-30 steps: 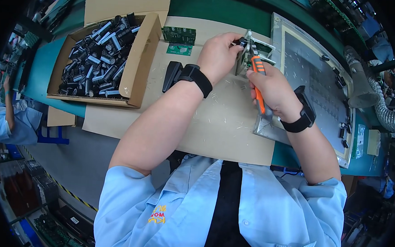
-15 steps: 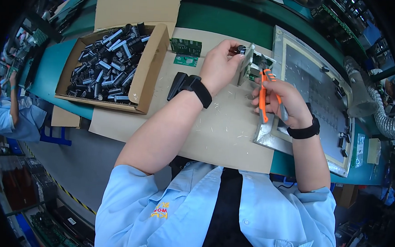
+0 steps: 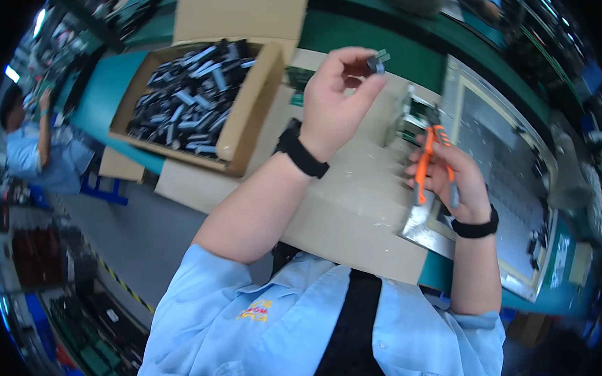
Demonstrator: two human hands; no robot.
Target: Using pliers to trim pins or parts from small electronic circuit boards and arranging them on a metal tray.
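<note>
Raised over the sheet, my left hand (image 3: 335,97) has its fingers closed on a small dark cylindrical part (image 3: 376,63) with a greenish tip, blurred by motion; it looks like a capacitor. My right hand (image 3: 461,180) grips cutting pliers (image 3: 424,164) with orange and grey handles, jaws pointing away from me. Just beyond the pliers' jaws stands a green circuit board assembly (image 3: 414,116) with pale edges, which neither hand visibly holds. Small green boards (image 3: 298,79) stand behind my left hand, partly hidden.
An open cardboard box (image 3: 256,109) full of dark cylindrical capacitors (image 3: 193,95) stands at left. Tan sheeting (image 3: 354,212) with scattered clippings covers the bench. A metal-framed panel (image 3: 452,80) lies at right, under my right hand. At far left, another person (image 3: 38,148) works.
My left hand has moved away from the board assembly, carrying the small part up and clear. My right hand still holds the pliers beside the assembly. The whole view has shifted slightly.
</note>
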